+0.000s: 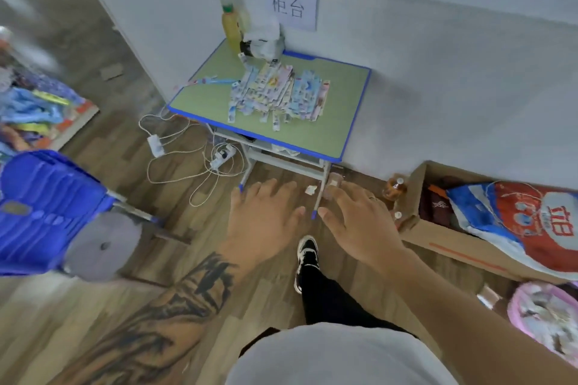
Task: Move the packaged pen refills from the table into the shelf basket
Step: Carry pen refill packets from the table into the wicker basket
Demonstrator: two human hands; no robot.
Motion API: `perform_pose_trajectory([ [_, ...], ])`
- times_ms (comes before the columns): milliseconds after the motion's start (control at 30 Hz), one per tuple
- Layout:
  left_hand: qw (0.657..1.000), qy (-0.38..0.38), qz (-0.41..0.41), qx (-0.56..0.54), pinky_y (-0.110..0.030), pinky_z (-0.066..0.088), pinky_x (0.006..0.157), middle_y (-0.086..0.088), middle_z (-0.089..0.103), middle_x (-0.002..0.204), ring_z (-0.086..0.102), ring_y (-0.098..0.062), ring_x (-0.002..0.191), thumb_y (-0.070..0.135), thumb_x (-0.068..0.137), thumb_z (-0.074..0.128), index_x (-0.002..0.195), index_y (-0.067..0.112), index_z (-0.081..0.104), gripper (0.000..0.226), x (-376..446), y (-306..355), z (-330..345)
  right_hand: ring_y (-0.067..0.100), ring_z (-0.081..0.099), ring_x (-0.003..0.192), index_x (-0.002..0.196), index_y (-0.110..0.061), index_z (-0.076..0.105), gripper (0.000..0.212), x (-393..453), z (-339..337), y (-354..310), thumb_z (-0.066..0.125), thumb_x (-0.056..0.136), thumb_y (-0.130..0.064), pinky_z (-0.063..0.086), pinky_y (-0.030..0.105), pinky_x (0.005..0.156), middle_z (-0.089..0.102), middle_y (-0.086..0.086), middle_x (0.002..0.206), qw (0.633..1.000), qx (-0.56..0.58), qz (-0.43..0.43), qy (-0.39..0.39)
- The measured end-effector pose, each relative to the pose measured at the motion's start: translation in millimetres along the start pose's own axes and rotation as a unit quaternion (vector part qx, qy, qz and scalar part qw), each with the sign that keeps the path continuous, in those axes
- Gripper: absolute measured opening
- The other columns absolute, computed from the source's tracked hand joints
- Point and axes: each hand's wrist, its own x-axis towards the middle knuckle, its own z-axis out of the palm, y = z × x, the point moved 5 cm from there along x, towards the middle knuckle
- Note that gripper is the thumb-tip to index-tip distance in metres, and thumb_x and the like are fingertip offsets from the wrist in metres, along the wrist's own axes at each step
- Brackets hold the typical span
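Beyond the outstretched fingers of both hands, well apart from them, the packaged pen refills [276,94] lie heaped on the green worktop [337,109]. The left hand [262,216] and right hand [359,219] are spread, relaxed, holding nothing. Stepping closer first, then gathering the loose packets from both sides, should keep the pile from scattering; no shelf basket is clearly identifiable.

Heaped flat in a loose pile of slim pastel packets: refills [278,92], upper centre of frame, on green table [337,109].
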Motion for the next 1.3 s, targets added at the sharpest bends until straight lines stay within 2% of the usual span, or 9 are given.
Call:
perform_pose_trajectory([
  [133,0.998,0.028,-0.053,0.002,-0.058,0.018,0.121,0.002,0.036,0.162,0.033,-0.023,0.149,0.067,0.101,0.029,0.156,0.041,0.028,0.061,29.8,-55.8,-22.7,0.03,0.039,0.147,0.156,-0.034,0.037,0.062,79.5,-3.3,-43.2,0.033,0.102,-0.065,0.034,0.051,0.118,0.035,0.004,0.163,0.998,0.001,-0.067,-0.011],
  [267,0.993,0.049,-0.107,0.014,-0.057,0.024,0.117,0.004,0.044,0.155,0.04,-0.021,0.144,0.067,0.1,0.032,0.152,0.042,0.027,0.058,74.5,-99.9,-44.5,0.03,0.038,0.147,0.157,-0.034,0.034,0.06,164.3,-16.8,-76.5,0.038,0.104,-0.06,0.033,0.046,0.118,0.032,0.004,0.165,0.991,-0.011,-0.129,-0.011],
  [433,0.991,0.018,-0.131,0.025,-0.054,0.019,0.119,0.005,0.039,0.16,0.038,-0.022,0.146,0.062,0.103,0.034,0.155,0.04,0.026,0.058,139.2,-124.5,-66.4,0.027,0.037,0.148,0.158,-0.031,0.03,0.06,255.9,-30.8,-88.6,0.04,0.105,-0.056,0.032,0.043,0.118,0.035,0.002,0.164,0.99,0.005,-0.138,0.001],
  [567,0.991,-0.004,-0.125,0.052,-0.051,0.028,0.116,0.007,0.041,0.159,0.043,-0.02,0.144,0.065,0.102,0.031,0.157,0.037,0.027,0.062,197.1,-134.0,-61.0,0.027,0.041,0.145,0.156,-0.029,0.034,0.058,301.4,-20.1,-78.7,0.042,0.104,-0.056,0.035,0.043,0.116,0.041,0.001,0.159,0.993,0.016,-0.119,-0.021],
  [767,0.994,-0.047,-0.086,0.052,-0.053,0.034,0.113,0.003,0.048,0.155,0.046,-0.024,0.141,0.072,0.09,0.009,0.153,0.036,0.031,0.076,261.5,-136.3,-38.3,0.028,0.046,0.141,0.155,-0.028,0.037,0.058,342.0,2.8,-51.1,0.042,0.105,-0.054,0.038,0.044,0.115,0.044,0.003,0.156,0.994,0.055,-0.058,-0.069],
  [900,0.993,-0.089,-0.069,0.026,-0.057,0.024,0.12,-0.001,0.041,0.161,0.036,-0.026,0.148,0.065,0.101,0.031,0.158,0.037,0.027,0.064,306.8,-144.6,-28.5,0.028,0.053,0.132,0.151,-0.027,0.042,0.053,362.0,13.2,-38.4,0.043,0.105,-0.053,0.043,0.043,0.108,0.051,0.004,0.147,0.994,0.057,0.005,-0.095],
  [1000,0.993,-0.11,-0.049,0.01,-0.058,0.019,0.121,0.0,0.035,0.163,0.033,-0.026,0.149,0.062,0.104,0.032,0.158,0.038,0.025,0.06,344.0,-151.7,-28.3,0.028,0.057,0.126,0.146,-0.025,0.047,0.05,382.0,17.5,-34.1,0.041,0.105,-0.053,0.046,0.042,0.101,0.055,0.006,0.139,0.99,0.055,0.064,-0.111],
  [1167,0.993,-0.117,-0.004,-0.001,-0.048,0.039,0.101,-0.003,0.056,0.139,0.055,-0.03,0.125,0.048,0.107,0.034,0.152,0.032,0.036,0.048,414.0,-167.4,-38.4,0.028,0.064,0.106,0.131,-0.026,0.053,0.045,425.5,17.5,-35.6,0.038,0.105,-0.059,0.056,0.044,0.086,0.067,0.004,0.119,0.965,0.151,0.18,-0.113],
  [1300,0.986,-0.163,0.003,-0.034,-0.043,0.044,0.089,-0.004,0.061,0.123,0.062,-0.03,0.11,0.043,0.108,0.033,0.147,0.029,0.04,0.043,467.1,-182.9,-40.3,0.024,0.065,0.095,0.125,-0.025,0.054,0.042,459.9,18.0,-43.3,0.04,0.104,-0.059,0.057,0.043,0.082,0.07,0.0,0.102,0.945,0.171,0.26,-0.1],
])
